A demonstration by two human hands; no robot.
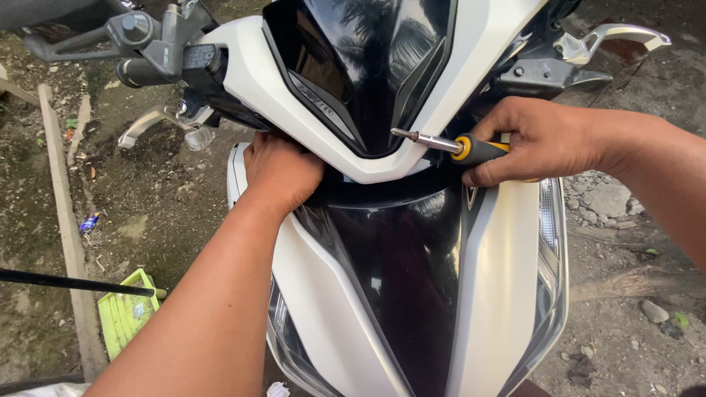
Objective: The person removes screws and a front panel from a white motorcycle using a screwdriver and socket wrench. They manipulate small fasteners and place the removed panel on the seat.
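Note:
I look down on the front of a white and glossy black scooter (507, 279). My left hand (279, 173) reaches under the white handlebar cover (254, 77), fingers tucked into the gap below it. My right hand (544, 140) is closed on a screwdriver (448, 144) with a black and yellow handle. Its metal shaft points left, with the tip against the lower right edge of the handlebar cover, beside the dark windscreen panel (353, 59).
The left grip and brake lever (95, 37) stick out at the top left, the right brake lever (614, 37) at the top right. A green tray (126, 312), a wooden plank (66, 220) and a thin black rod (73, 283) lie on the dirt at left. Stones (607, 202) lie at right.

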